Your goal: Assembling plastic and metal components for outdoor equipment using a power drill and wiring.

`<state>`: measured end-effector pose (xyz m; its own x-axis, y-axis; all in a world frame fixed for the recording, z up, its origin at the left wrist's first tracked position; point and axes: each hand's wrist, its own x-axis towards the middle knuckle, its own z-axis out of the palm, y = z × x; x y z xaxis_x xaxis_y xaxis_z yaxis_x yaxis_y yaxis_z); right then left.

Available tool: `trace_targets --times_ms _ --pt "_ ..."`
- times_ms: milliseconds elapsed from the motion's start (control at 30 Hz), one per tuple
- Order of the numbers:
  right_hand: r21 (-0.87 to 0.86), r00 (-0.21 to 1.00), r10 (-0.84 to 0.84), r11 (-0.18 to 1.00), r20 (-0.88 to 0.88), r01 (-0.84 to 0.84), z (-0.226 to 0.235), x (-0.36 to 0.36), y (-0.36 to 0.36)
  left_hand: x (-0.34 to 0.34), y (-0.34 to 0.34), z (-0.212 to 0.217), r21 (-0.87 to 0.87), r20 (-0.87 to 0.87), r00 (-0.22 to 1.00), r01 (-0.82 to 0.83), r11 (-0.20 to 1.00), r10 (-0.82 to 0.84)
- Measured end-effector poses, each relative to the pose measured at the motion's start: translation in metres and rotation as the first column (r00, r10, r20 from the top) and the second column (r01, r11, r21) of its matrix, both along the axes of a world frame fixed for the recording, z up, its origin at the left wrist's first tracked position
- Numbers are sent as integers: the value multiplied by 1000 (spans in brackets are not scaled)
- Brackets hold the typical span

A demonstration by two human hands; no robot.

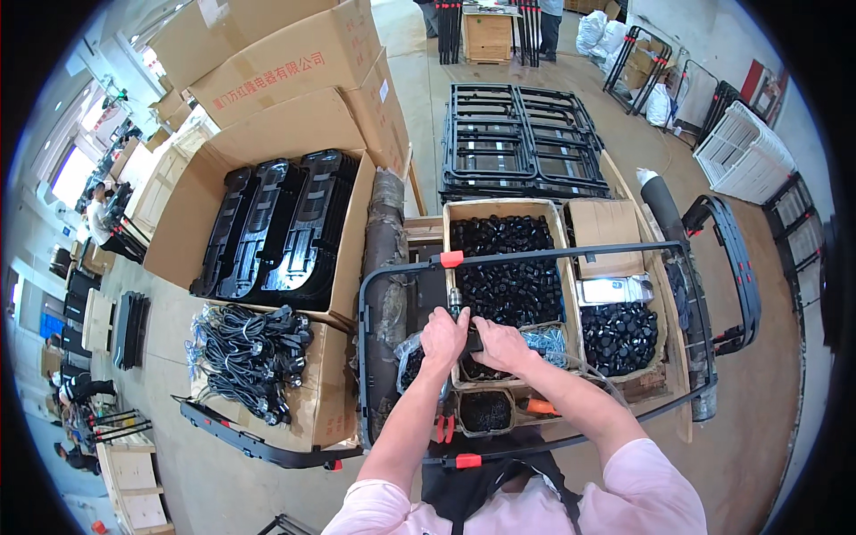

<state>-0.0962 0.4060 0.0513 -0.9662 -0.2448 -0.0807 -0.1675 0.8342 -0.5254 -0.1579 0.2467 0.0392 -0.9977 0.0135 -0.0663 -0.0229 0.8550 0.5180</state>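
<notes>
My left hand [445, 336] is closed round the front of the driver [456, 298], fingers bent in and metal nose showing past them; my right hand [502, 346] is curled on its dark body, though how tightly I cannot tell; the nose points up at the far clip [452, 259], and whether it touches I cannot make out. The driver could slip sideways and scrape the frame [553, 253] if I lean in at a slant; the frame could shift if pushed, since neither hand steadies it; anything dropped would likely be lost among the caps [506, 267] or screws [546, 344] below. The frame lies over the bins, seemingly across the padded roll [385, 223] on my left; it is slim, black and round-cornered, a big loop with red at the far clip and the near clip [468, 461].
</notes>
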Motion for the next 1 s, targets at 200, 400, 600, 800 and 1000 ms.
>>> trace_targets --times_ms 200,400,600,800,1000 --pt "-22 1000 8 1000 -24 -9 4 0 4 1 3 1 1 33 999 11 1000 -11" --pt "1 1000 20 1000 -20 -20 0 -9 10 -4 9 3 41 44 999 -22 999 20" --pt "-5 1000 13 1000 -6 -14 -2 -14 14 -16 12 7 10 78 997 -19 1000 18" --pt "-46 999 7 999 -52 -9 -12 -17 18 -24 15 9 -42 103 995 3 999 2" --pt "-79 999 -17 997 -39 14 -16 -22 20 -28 17 6 -46 96 995 -12 999 16"
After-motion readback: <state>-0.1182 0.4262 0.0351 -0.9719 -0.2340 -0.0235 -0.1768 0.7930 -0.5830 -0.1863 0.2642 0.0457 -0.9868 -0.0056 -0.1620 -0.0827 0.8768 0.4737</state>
